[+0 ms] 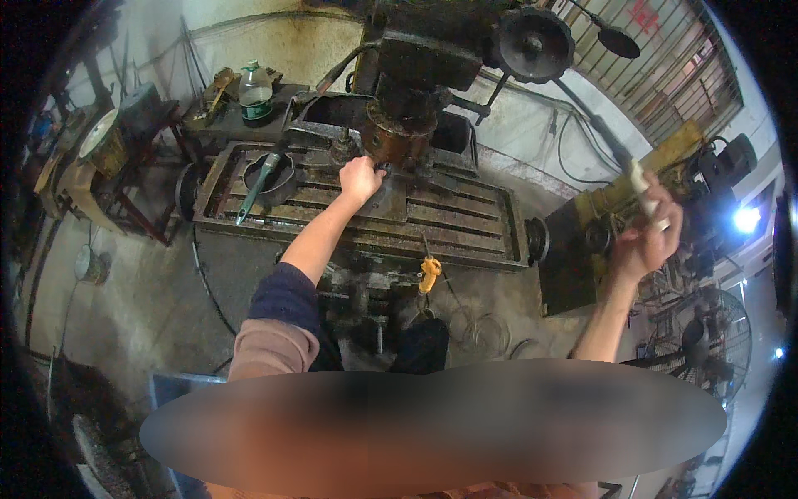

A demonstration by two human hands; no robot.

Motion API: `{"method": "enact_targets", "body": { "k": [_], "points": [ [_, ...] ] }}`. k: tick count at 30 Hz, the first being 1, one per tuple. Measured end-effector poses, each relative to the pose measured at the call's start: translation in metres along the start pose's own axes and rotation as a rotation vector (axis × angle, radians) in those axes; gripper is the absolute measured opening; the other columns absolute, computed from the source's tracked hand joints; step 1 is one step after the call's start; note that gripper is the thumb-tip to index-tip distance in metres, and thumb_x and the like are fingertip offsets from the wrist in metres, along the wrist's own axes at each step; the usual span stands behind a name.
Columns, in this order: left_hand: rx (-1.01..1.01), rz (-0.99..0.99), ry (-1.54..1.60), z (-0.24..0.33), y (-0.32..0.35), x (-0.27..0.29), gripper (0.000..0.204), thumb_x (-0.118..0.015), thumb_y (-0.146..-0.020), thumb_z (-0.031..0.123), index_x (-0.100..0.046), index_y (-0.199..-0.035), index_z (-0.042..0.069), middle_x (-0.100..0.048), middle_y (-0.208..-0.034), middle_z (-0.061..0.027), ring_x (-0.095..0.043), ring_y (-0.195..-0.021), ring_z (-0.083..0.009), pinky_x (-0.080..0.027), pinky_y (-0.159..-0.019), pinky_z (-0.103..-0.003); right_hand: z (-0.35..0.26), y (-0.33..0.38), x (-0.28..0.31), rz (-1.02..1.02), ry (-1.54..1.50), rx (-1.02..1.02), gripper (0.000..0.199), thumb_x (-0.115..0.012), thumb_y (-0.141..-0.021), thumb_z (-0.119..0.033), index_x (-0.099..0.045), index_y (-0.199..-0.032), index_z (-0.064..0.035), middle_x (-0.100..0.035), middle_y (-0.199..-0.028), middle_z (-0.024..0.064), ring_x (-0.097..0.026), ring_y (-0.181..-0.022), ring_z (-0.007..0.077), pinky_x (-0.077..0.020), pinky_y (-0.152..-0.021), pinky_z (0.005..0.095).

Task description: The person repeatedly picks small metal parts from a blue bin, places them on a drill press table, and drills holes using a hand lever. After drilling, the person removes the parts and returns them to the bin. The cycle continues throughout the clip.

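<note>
My left hand (361, 180) is closed in a fist over the slotted metal table (465, 223) of a drilling or milling machine, just below the brownish spindle head (399, 133). A small dark bit shows beside its thumb; what the fist grips is hidden. Off to the right, my right hand (649, 237) has its fingers wrapped round the pale end of a long lever (607, 137). That lever slopes up toward the dark round hub (536, 46) on the machine. A green-handled brush (258, 190) leans in a dark round pan (281, 181) on the table's left part.
A yellow air gun (429, 274) hangs at the table's front edge. Handwheels (539, 239) stick out at the table's ends. Behind on the left, a clear and green bottle (255, 91) stands on a bench. A caged fan (706, 341) stands at the right. Blur covers the lower edge.
</note>
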State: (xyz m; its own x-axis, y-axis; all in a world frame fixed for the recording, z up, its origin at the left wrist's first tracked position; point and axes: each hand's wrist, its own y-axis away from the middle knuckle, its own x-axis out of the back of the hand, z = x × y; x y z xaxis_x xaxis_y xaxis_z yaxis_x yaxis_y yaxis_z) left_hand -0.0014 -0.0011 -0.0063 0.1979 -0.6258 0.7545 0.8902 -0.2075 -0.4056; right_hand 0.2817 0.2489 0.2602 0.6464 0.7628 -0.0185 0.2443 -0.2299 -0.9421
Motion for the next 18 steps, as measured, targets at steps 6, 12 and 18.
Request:
{"method": "enact_targets", "body": {
  "k": [6,12,18],
  "points": [
    [0.002,0.005,0.045,0.000,0.000,0.004,0.029,-0.071,-0.067,0.031,-0.067,-0.075,0.004,-0.064,-0.075,-0.0173,-0.062,-0.072,-0.0334,-0.050,-0.064,-0.042,0.008,0.009,0.004,-0.010,-0.036,0.009,0.019,-0.038,-0.055,-0.003,-0.039,-0.075,-0.0040,-0.054,-0.090,0.0177,-0.049,-0.107,0.0416,-0.0288,-0.098,0.0551],
    [0.044,-0.068,0.031,0.003,0.000,0.001,0.031,-0.071,-0.067,0.031,-0.066,-0.081,0.004,-0.064,-0.078,-0.0179,-0.062,-0.077,-0.0333,-0.050,-0.067,-0.042,0.012,0.018,0.002,0.017,0.024,0.123,0.016,-0.040,-0.060,-0.002,-0.038,-0.076,-0.0043,-0.055,-0.090,0.0176,-0.050,-0.107,0.0409,-0.0327,-0.096,0.0540],
    [-0.026,-0.089,0.087,-0.006,-0.002,0.018,0.028,-0.067,-0.070,0.024,-0.065,-0.092,0.007,-0.063,-0.082,-0.0184,-0.061,-0.081,-0.0348,-0.049,-0.072,-0.044,0.006,0.027,-0.012,0.061,-0.127,0.001,0.019,-0.038,-0.057,-0.001,-0.039,-0.076,-0.0051,-0.055,-0.091,0.0177,-0.050,-0.106,0.0435,-0.0313,-0.096,0.0559]
  ]
}}
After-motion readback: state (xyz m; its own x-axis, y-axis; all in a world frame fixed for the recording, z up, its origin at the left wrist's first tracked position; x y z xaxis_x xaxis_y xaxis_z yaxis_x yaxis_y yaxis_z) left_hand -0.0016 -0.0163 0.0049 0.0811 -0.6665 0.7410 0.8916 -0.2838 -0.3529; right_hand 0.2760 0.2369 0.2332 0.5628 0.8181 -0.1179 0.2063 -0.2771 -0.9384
